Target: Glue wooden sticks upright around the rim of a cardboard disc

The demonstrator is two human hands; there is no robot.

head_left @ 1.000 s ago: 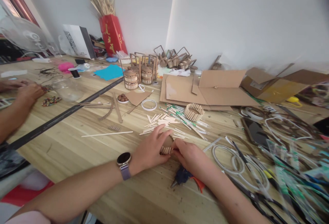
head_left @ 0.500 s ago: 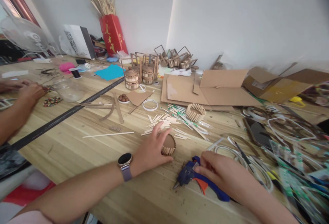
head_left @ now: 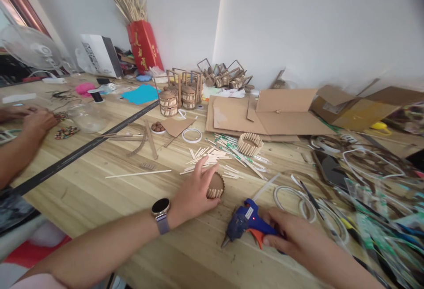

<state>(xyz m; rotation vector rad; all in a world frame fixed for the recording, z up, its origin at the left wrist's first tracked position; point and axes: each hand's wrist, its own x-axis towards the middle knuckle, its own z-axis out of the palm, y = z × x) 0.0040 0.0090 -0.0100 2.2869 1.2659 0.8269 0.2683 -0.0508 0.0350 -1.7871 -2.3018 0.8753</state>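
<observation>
My left hand (head_left: 198, 189), with a watch at its wrist, curls round the left side of a small round basket (head_left: 216, 186). The basket has a brown cardboard base and short wooden sticks standing round part of its edge; my thumb lies against the front sticks and my palm hides the left side. At the right, my right hand (head_left: 278, 231) is closed round the handle of a blue glue gun (head_left: 243, 220) with an orange trigger. Its nozzle points left and down, close above the table. Behind my left hand lie loose cut sticks (head_left: 212, 155) and another stick ring (head_left: 250, 144).
Cardboard sheets (head_left: 232, 114) lie at the back, with finished little lidded baskets (head_left: 168, 102) to their left. Tape rolls (head_left: 192, 135), a phone (head_left: 326, 167) and cables crowd the right. Another person's hands (head_left: 39, 119) are at the far left, near a glass jar (head_left: 88, 119).
My right hand has shifted back along the glue gun to its handle, and the gun has turned slightly, baring its side. My left thumb has drawn in against the basket's sticks.
</observation>
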